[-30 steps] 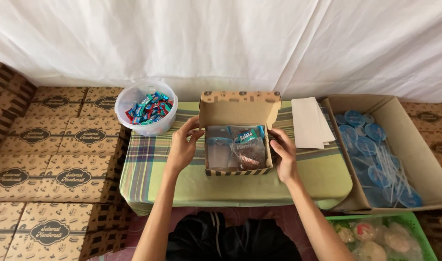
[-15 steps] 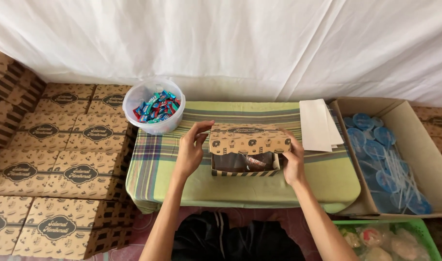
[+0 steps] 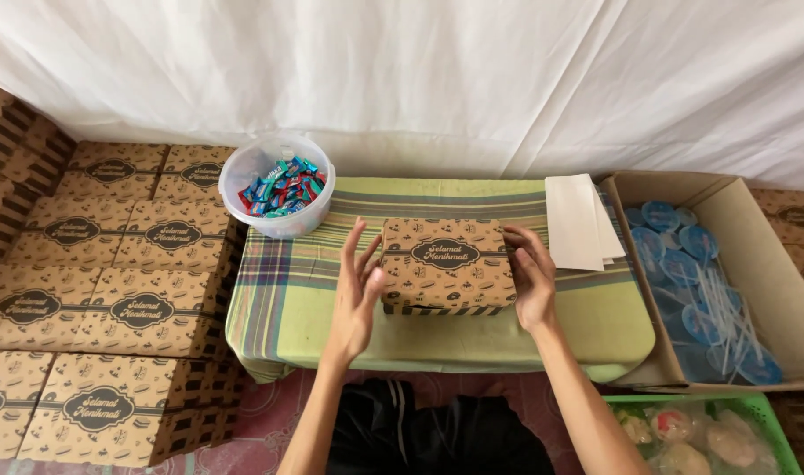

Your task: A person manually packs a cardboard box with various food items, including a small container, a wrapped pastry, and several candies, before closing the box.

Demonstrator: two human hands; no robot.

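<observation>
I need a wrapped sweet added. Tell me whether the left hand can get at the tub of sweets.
Probably yes. The left hand is open beside the closed box, and the open tub of sweets stands just beyond it on the cloth, with nothing between them.

We sit at a makeshift snack-box packing station set against a white cloth backdrop (image 3: pixel 507 79). Rows of closed printed cardboard boxes (image 3: pixel 94 290) fill the floor at nine o'clock, sealed water cups (image 3: pixel 683 264) fill a carton at three o'clock, and a tub of wrapped sweets (image 3: pixel 277 186) sits at eleven o'clock on the low cloth-covered table (image 3: pixel 331 325).
</observation>
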